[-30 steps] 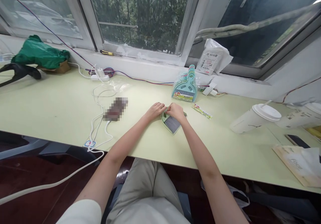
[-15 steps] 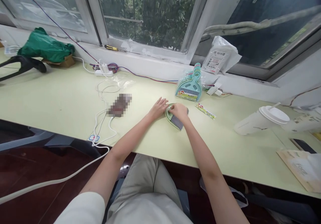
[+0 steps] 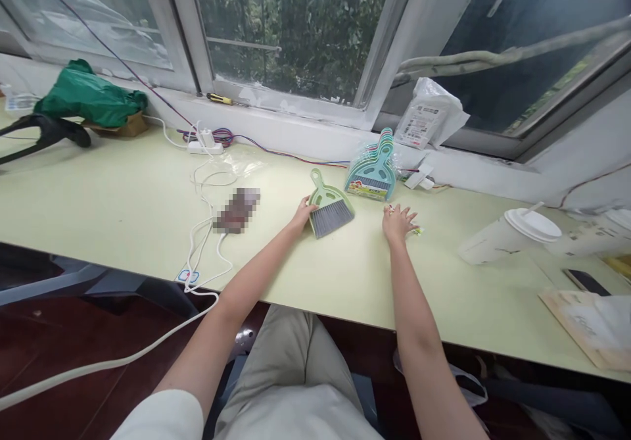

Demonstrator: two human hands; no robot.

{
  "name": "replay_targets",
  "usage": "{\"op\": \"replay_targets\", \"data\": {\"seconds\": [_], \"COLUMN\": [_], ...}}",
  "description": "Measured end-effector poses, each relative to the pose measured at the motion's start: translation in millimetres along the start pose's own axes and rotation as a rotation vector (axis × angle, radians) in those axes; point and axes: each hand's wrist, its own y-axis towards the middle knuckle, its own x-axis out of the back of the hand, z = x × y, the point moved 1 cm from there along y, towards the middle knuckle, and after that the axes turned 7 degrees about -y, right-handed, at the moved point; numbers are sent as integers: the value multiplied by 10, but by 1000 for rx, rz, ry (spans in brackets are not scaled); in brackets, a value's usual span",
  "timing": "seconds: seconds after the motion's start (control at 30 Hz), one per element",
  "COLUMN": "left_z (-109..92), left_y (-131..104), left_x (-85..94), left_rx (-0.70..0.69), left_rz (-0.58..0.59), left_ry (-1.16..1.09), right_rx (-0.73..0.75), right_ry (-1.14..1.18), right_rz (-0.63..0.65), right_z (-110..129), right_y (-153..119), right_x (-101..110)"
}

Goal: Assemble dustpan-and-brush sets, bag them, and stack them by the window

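Note:
A green dustpan with a grey-bristled brush nested in it lies on the table, handle pointing toward the window. My left hand grips its left edge between thumb and fingers. Off to the right, my right hand has its fingers spread over a printed label strip, mostly hidden beneath it. Whether those fingers touch the strip I cannot tell. Just behind my right hand stands a stack of similar dustpan sets in clear plastic, with a blue-green one in front.
A white lidded cup with a straw leans at the right, near a phone and a paper packet. White cables run across the left of the table. A power strip and a green bag are at the back.
The dustpan and brush have turned, so the handle now shows at the top. My right hand has let go of them and moved right to the label strip. My left hand now grips the dustpan's edge.

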Motion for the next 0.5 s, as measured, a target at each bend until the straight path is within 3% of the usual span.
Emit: {"op": "replay_targets", "data": {"seconds": [0.1,0.17,0.3,0.5], "left_z": [-42,-56,-45,-54], "left_y": [122,180,213,166], "left_x": [112,145,149,151], "left_rx": [-31,-47,-63,-67], "left_rz": [-10,-42,-49,-52], "left_ry": [-38,-34,-19,20], "right_rx": [53,187,419,308], "right_ry": [-137,-150,-65,-134], "right_rz": [208,245,215,45], "right_z": [-374,-448,-319,-86], "right_y": [15,-96,-437,-726], "right_x": [-26,-31,-18,-30]}}
